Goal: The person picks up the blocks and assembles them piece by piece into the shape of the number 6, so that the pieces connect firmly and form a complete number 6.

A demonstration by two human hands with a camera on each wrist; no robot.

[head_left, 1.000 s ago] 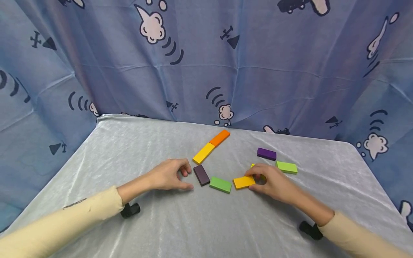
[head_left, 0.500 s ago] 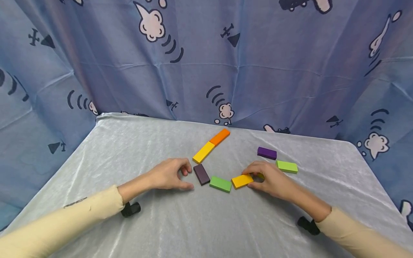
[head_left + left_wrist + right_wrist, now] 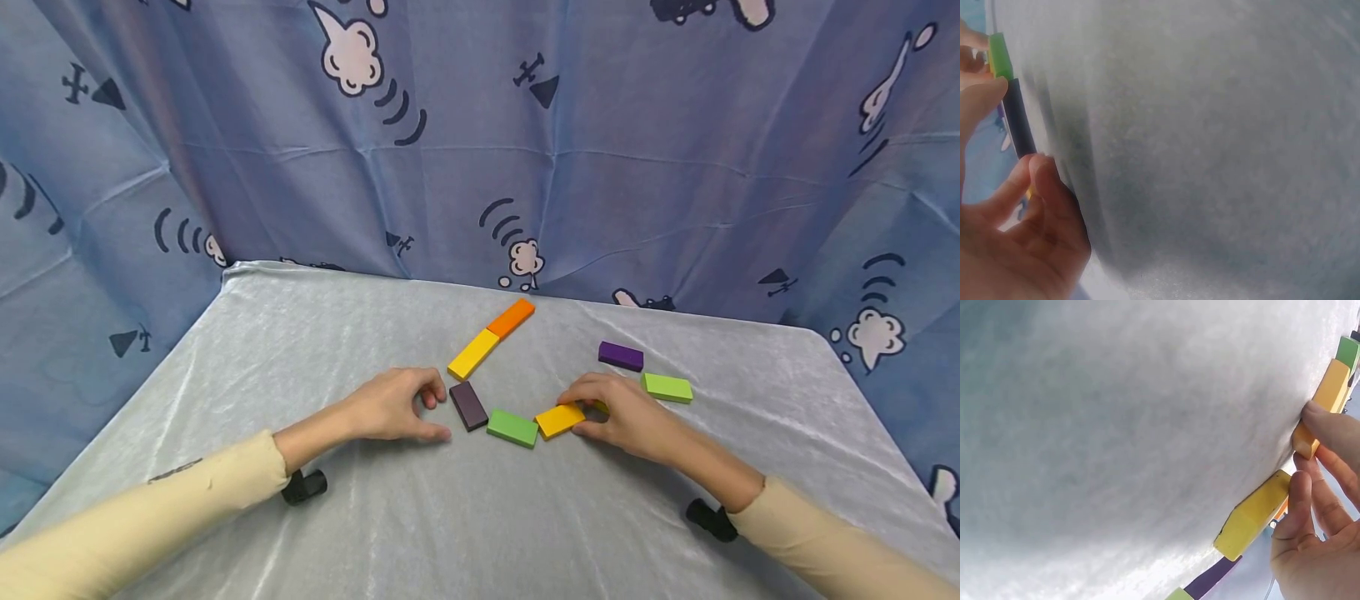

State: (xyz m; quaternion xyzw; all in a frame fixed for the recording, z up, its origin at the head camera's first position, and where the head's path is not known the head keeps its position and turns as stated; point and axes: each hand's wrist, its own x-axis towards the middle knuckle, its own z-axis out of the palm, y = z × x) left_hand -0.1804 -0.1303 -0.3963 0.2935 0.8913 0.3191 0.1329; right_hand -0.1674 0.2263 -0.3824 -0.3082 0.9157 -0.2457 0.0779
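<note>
My right hand (image 3: pixel 626 412) pinches an amber-yellow wooden block (image 3: pixel 559 421) between thumb and fingers, flat on the cloth. Its left end meets or nearly meets the corner of a green block (image 3: pixel 513 428). Another yellow block (image 3: pixel 1254 515) lies by the right fingers in the right wrist view; in the head view the hand mostly hides it. My left hand (image 3: pixel 393 406) rests on the cloth with loosely bent fingers and holds nothing. Just right of its fingertips is a dark brown-purple block (image 3: pixel 468 406), whose lower end is at the green block.
Farther back, a yellow block (image 3: pixel 473 355) and an orange block (image 3: pixel 512 319) lie end to end. To the right are a purple block (image 3: pixel 620 356) and a lime-green block (image 3: pixel 667 387). A patterned blue curtain (image 3: pixel 450 108) hangs behind the cloth-covered table (image 3: pixel 300 333).
My right hand has slid the amber-yellow block leftward, closing the gap to the green block. The left hand and the other blocks stay put.
</note>
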